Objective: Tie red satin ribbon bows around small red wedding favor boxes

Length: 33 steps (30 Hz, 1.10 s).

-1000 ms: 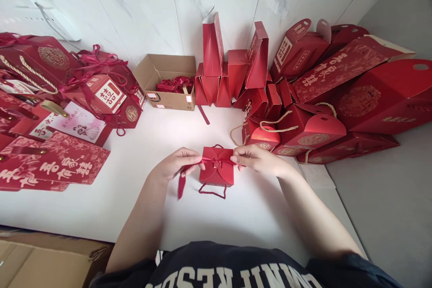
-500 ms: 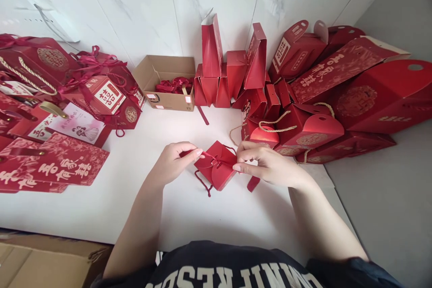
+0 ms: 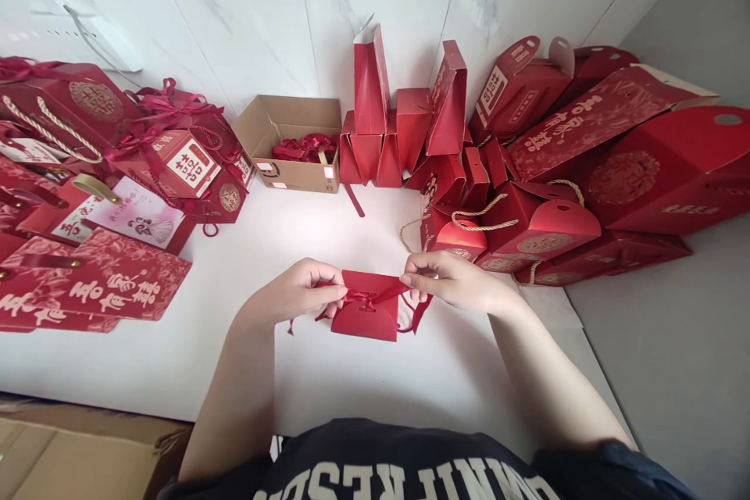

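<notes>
So the small red paper gift box [image 3: 364, 316] sits at frame centre on the white table [image 3: 234, 351], ribbon running left-right across its top. Left hand [image 3: 298, 293] and right hand [image 3: 448, 281] each pinch an end of the thin red ribbon [image 3: 375, 297], equally close.

A white table [image 3: 246, 266] is filling most of the scene, and bright light is falling on its middle part. Behind it, at the far side, a white marble-look wall [image 3: 251, 8] with thin grey veins is standing, and its panels are meeting in fine vertical joints. At the far left, a thin grey cable [image 3: 87, 35] is hanging on this wall. At the right, a plain grey floor [image 3: 673, 344] is lying beside the table edge and is reaching up to the far right corner. At the near left, under the table edge, a brown cardboard carton [image 3: 76, 453] is showing.
</notes>
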Each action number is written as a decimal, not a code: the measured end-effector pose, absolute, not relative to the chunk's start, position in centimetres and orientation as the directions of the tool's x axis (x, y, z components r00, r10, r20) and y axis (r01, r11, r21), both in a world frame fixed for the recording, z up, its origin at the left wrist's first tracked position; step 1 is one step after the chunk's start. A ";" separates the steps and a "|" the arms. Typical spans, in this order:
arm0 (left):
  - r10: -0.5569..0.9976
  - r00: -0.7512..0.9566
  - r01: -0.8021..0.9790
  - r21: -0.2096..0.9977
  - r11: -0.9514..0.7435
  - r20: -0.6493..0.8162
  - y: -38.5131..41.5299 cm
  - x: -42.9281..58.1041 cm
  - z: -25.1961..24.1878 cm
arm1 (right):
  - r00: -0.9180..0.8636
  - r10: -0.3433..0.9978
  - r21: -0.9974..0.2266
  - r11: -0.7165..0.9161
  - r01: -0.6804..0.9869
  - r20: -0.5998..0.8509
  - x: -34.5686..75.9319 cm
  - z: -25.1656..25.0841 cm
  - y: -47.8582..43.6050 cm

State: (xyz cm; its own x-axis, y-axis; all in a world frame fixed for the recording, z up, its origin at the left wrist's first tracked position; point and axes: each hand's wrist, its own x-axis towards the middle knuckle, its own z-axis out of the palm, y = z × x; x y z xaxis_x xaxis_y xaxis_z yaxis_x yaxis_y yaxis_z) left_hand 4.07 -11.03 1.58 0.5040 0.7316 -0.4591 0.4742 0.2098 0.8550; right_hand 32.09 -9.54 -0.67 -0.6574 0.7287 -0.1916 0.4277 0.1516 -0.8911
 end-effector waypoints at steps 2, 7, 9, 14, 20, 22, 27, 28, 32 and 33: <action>0.696 0.509 0.522 0.824 0.219 -0.507 -11.0 3.9 1.4 | -0.634 0.756 -0.860 0.207 0.466 -0.161 32.0 -1.5 -9.1; 0.682 0.462 0.568 0.780 0.264 -0.567 -11.0 4.5 0.5 | -0.630 0.776 -0.832 0.361 0.421 0.018 31.1 -2.7 -8.6; 0.667 0.479 0.530 0.794 0.298 -0.571 -11.0 4.6 0.2 | -0.640 0.767 -0.861 0.362 0.358 0.056 30.7 -3.0 -8.6; 0.716 0.536 0.448 0.870 0.206 -0.447 -10.8 4.3 -0.2 | -0.611 0.791 -0.920 0.235 0.315 -0.007 30.5 -3.5 -8.7; 0.696 0.516 0.608 0.786 0.113 -0.499 -10.7 4.1 0.2 | -0.547 0.837 -0.931 0.178 0.319 -0.027 31.1 -4.2 -8.4; 0.689 0.550 0.605 0.794 0.062 -0.473 -10.8 4.0 0.3 | -0.546 0.838 -0.932 0.178 0.315 -0.024 31.1 -4.4 -8.4; 0.653 0.576 0.612 0.789 0.055 -0.491 -10.6 3.3 -0.2 | -0.549 0.835 -0.912 0.192 0.362 -0.043 31.3 -3.8 -8.5; 0.638 0.569 0.610 0.786 0.096 -0.520 -10.6 3.2 -0.3 | -0.560 0.826 -0.911 0.182 0.369 -0.062 31.3 -3.5 -8.5; 0.658 0.520 0.524 0.812 0.258 -0.545 -10.3 3.2 -1.1 | -0.626 0.771 -0.921 0.153 0.359 -0.116 31.2 -2.7 -8.9; 0.676 0.509 0.506 0.821 0.266 -0.533 -10.2 3.3 -1.2 | -0.638 0.763 -0.921 0.168 0.352 -0.105 31.1 -2.6 -9.0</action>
State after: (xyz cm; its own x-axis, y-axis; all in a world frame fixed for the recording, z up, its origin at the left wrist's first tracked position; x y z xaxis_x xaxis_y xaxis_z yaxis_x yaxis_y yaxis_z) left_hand 3.34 -10.22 -1.17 0.5088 0.6764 -0.5326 0.5056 0.2659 0.8207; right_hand 31.13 -8.96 -2.62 -0.6383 0.7627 -0.1047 0.3519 0.1680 -0.9208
